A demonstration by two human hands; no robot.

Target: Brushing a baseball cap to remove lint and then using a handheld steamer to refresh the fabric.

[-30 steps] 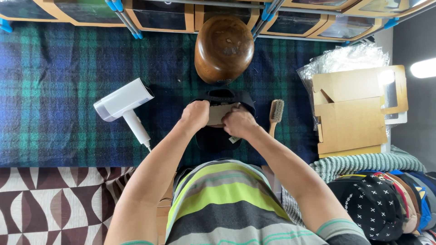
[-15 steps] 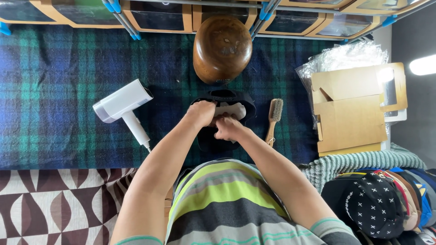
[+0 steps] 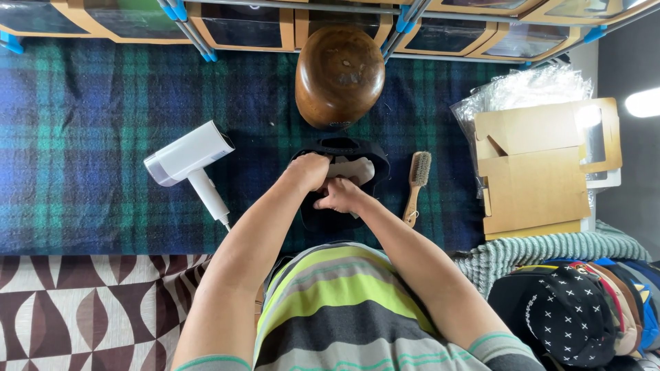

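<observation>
A black cap (image 3: 361, 152) lies upside down on the plaid blanket (image 3: 82, 158), with a pale insert (image 3: 349, 169) inside its crown. My left hand (image 3: 309, 172) grips the cap's left rim. My right hand (image 3: 338, 198) is pressed onto the pale insert, fingers closed on its near edge. Both hands meet over the cap and hide most of its brim. A round wooden head form (image 3: 339, 74) stands just beyond the cap.
A white hair dryer (image 3: 187, 156) lies to the left, a wooden brush (image 3: 417, 182) to the right. Flat cardboard boxes (image 3: 533, 175) and clear plastic wrap (image 3: 526, 89) sit at the right. Several caps (image 3: 574, 312) are piled at the lower right. Shelf boxes (image 3: 240, 24) line the far edge.
My hands moved slightly over the cap, and the pale insert now sits deeper inside the crown under my right hand. The rest has not moved.
</observation>
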